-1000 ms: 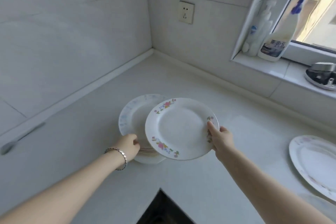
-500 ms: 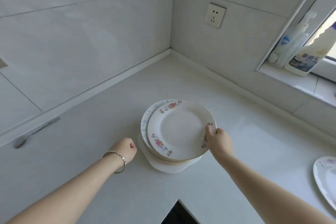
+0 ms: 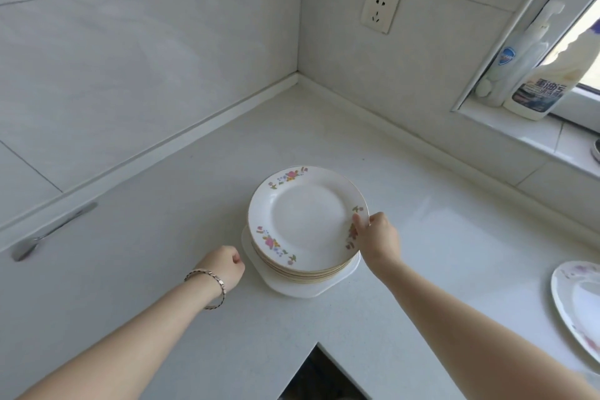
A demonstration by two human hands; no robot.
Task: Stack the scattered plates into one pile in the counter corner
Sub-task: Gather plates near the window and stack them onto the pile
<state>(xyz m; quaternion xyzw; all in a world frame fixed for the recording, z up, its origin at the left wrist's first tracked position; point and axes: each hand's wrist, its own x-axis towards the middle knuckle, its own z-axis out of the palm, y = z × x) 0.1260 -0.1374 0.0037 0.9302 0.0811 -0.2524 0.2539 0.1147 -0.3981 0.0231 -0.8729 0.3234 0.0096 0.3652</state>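
Note:
A pile of several round plates stands on a square white plate on the white counter, some way out from the wall corner. The top plate is white with pink flower sprays on its rim. My right hand pinches that plate's right rim, thumb on top. Left of the pile, my left hand is curled into a loose fist with nothing in it, just clear of the plates, a metal bracelet on its wrist. Another flowered plate lies apart at the right edge.
Tiled walls meet in the corner behind the pile. A socket sits on the right wall. Two bottles stand on the window sill. A metal handle is on the left. A dark opening cuts into the counter's near edge.
My right hand has lowered the flowered plate onto the pile and centred it there. My left hand has let go of the pile and drawn back into a fist.

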